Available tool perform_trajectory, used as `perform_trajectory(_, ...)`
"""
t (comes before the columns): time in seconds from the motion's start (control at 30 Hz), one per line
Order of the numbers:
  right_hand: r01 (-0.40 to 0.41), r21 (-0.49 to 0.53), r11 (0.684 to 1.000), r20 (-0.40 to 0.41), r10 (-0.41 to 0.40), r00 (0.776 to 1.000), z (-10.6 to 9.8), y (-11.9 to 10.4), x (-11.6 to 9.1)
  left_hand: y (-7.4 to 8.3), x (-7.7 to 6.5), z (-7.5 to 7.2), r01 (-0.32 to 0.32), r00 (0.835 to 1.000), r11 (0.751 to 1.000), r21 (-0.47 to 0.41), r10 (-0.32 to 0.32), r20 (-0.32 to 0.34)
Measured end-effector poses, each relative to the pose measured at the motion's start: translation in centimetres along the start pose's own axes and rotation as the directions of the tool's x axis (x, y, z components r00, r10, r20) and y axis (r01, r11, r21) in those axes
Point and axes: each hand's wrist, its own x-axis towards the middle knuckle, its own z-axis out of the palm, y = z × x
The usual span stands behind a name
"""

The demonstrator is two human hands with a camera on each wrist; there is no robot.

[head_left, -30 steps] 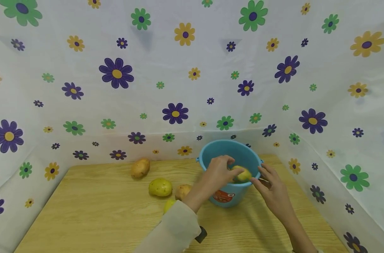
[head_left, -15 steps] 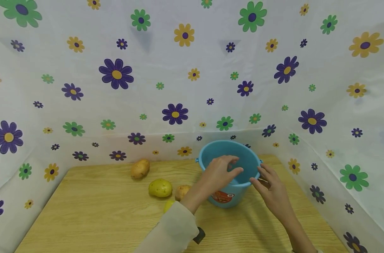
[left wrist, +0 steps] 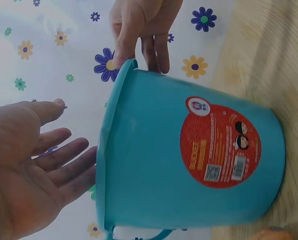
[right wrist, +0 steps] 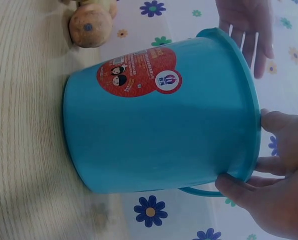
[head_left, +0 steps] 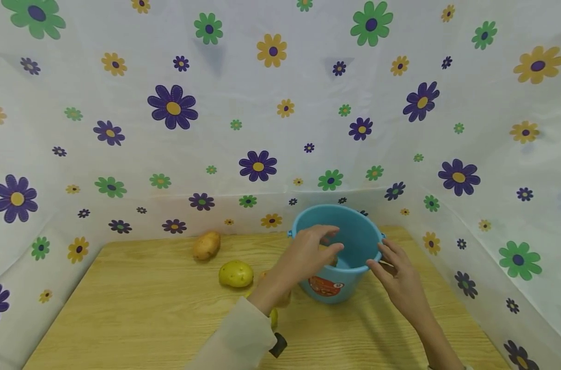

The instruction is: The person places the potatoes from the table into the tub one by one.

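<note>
One left hand (head_left: 308,249) is hovering, fingers extended.
Right hand (head_left: 400,277) is gripping the bucket (head_left: 354,285) rim; filling (apparently) is next calling for the yellow-green potato (head_left: 236,273), lower centre-left.

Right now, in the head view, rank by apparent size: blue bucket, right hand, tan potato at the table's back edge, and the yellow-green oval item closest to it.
1. Blue bucket
2. Right hand
3. Yellow-green oval item and back tan potato: too alike to rank, and the yellow-green one sits nearer the camera.
</note>
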Motion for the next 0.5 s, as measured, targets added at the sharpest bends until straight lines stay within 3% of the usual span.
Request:
perform_trajectory(0.33, -0.02, 0.002, 1.0, 0.002, 0.02, 1.0, 0.0, 0.2, 0.1, -2.3, -1.8, -2.1, 0.012, 1.0, 0.999, -0.051, -0.014, -0.022)
perform_trajectory(0.5, -0.028, -0.001, 1.0, 0.001, 0.028, 1.0, 0.0, 0.1, 0.2, -3.0, -2.7, -3.3, -0.021, 0.998, 0.999, -0.045, 0.018, -0.063)
